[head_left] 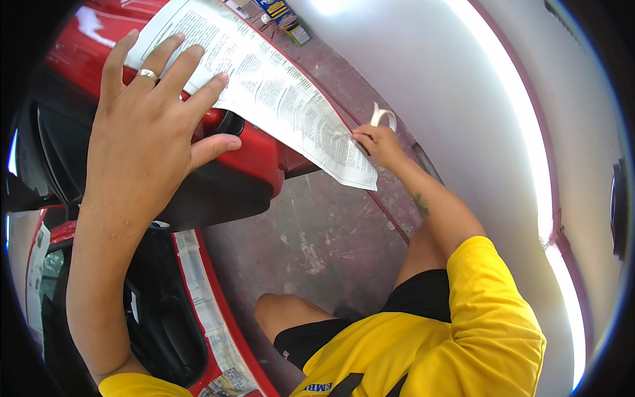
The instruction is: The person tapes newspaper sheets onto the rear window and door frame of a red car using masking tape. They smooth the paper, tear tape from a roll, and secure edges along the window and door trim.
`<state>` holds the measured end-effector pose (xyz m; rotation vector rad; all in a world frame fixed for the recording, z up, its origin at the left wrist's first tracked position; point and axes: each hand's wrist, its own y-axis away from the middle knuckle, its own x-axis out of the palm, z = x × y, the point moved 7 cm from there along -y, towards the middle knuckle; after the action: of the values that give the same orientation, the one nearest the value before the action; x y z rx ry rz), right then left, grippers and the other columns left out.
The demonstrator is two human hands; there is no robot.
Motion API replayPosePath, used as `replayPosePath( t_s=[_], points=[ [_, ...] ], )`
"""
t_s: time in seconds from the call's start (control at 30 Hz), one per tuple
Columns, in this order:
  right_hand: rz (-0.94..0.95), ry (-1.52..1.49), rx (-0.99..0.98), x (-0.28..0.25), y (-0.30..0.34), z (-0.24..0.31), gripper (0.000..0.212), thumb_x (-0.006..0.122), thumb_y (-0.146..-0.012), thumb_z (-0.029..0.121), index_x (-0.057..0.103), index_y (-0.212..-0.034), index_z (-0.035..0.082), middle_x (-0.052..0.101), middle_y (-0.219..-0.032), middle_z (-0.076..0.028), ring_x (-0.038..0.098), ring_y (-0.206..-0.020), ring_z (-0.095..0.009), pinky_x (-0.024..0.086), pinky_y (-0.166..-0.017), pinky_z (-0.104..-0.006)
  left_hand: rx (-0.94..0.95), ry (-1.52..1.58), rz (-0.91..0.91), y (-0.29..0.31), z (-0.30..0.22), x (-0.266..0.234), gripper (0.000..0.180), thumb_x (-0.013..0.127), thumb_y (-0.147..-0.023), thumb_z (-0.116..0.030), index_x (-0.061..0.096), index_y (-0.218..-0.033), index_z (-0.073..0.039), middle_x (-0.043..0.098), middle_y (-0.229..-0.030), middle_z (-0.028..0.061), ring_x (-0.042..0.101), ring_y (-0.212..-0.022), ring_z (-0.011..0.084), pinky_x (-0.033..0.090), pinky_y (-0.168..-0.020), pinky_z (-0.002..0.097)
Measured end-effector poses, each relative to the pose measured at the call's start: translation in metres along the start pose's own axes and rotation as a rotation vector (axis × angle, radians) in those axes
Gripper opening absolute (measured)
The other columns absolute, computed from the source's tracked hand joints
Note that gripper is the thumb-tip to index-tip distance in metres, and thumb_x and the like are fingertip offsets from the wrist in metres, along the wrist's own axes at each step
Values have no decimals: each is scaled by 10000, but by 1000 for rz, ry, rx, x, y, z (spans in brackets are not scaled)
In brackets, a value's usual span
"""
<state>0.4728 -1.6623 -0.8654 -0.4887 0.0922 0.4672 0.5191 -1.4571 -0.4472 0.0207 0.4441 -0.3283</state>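
My left hand (pixel 142 139), a ring on one finger, is spread open, its fingertips over the left part of a long newspaper sheet (pixel 271 96). The paper lies along a red car panel (pixel 258 155) with a dark opening, and its right end reaches past the panel over the floor. My right hand (pixel 382 144) is closed at the paper's far right edge, finger and thumb pinched there. A roll of pale masking tape (pixel 391 119) shows at that hand, apparently held in it; my fingers partly hide it.
A car door frame (pixel 225 317) with newspaper strips taped along it stands at the lower left. The car's black mirror or trim piece (pixel 218 195) juts out below the panel. Boxes or cans (pixel 291 30) sit by the white wall (pixel 450 99). A red hose or line (pixel 393 221) crosses the stained floor.
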Motion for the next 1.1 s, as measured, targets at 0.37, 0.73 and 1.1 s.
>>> replayPosePath(
  t_s=[0.37,0.73,1.1],
  points=[
    [506,645,221,-22,97,-90,392,707,-1029,364,694,-1352,141,775,-975,-212,732,-968,-416,560,-859,-515,-97,37,-316,31,-8,-22,627,698,-906,-627,739,-1390,-229,600,-1562,43,465,-1523,252,245,-1273,513],
    [313,-100,379,-25,176,138,840,740,-1010,154,258,-1695,90,733,-848,-120,722,-772,-255,544,-735,-391,-829,2270,46,135,-267,139,379,882,-879,-120,769,-1223,-7,737,-1194,124,707,-1053,212,565,-921,340],
    [328,220,36,8,207,200,635,760,-957,104,524,-1546,107,732,-775,-142,720,-684,-391,544,-612,-426,-828,2561,284,163,-330,154,111,825,-960,-68,791,-1030,12,766,-883,40,673,-783,78,533,-714,234]
  ],
)
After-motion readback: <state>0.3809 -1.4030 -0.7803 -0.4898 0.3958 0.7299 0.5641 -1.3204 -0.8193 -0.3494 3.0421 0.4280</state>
